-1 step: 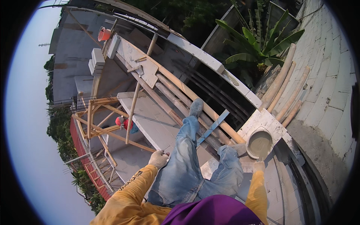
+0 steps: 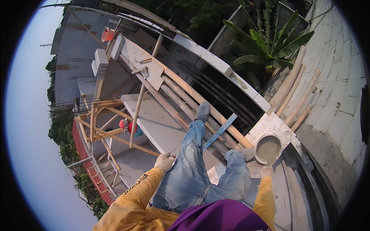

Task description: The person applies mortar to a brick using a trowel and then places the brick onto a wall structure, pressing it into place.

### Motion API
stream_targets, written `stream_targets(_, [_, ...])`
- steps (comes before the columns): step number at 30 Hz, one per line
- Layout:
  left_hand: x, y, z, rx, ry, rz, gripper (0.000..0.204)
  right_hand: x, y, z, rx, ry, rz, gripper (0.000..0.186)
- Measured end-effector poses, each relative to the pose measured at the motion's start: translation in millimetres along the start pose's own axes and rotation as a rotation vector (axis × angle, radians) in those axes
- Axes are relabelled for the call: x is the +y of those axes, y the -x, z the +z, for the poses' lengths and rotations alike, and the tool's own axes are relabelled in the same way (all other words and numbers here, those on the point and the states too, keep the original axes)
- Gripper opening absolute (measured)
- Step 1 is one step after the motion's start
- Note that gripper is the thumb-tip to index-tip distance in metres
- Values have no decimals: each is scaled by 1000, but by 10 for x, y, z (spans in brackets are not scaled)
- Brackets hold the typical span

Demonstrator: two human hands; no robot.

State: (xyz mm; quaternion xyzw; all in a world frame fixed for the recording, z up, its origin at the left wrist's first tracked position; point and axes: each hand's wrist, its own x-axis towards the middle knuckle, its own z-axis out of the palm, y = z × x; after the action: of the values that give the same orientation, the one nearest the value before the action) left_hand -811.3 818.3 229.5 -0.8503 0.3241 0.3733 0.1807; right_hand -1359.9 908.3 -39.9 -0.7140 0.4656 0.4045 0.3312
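My right hand [image 2: 266, 171], in a pale glove, is closed at the near rim of a bucket [image 2: 257, 157] of wet grey mortar [image 2: 268, 146]. It grips a mortar-coated trowel [image 2: 272, 157], whose blade dips into the mortar; the handle is mostly hidden in the hand. Beside my left thigh, my gloved left hand [image 2: 164, 162] is curled with fingers drawn together. What it holds, if anything, I cannot make out. The bucket rests on a whitish, mortar-stained board [image 2: 278, 127] next to my right foot.
My feet rest on long wooden poles [image 2: 189, 101], crossed by a blue strip [image 2: 220, 131]. A hammer-like tool [image 2: 143, 71] lies on a board farther off. Dark gaps [image 2: 216, 90] drop away at the right; a person in a red head covering [image 2: 124, 124] is below left.
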Motion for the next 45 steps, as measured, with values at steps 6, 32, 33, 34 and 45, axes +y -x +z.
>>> stream_targets(6, [514,-364,-79,-103,78,234,70,-24,-38,-342,56,-348,287,22])
stream_targets(32, [328,-442,-629,-240,56,186,69,-1087,1029,-1005,61,-1810,735,13])
stream_targets(33, [308,-440,-763,-206,52,235,68,-1002,1181,-965,17,-1872,730,13])
stream_targets(34, [317,-451,-909,-174,46,292,67,-835,1320,-869,-110,-2091,769,14])
stream_targets(45, [-763,266,-1719,-135,229,-2,63,-416,2517,-2471,341,-1503,624,15])
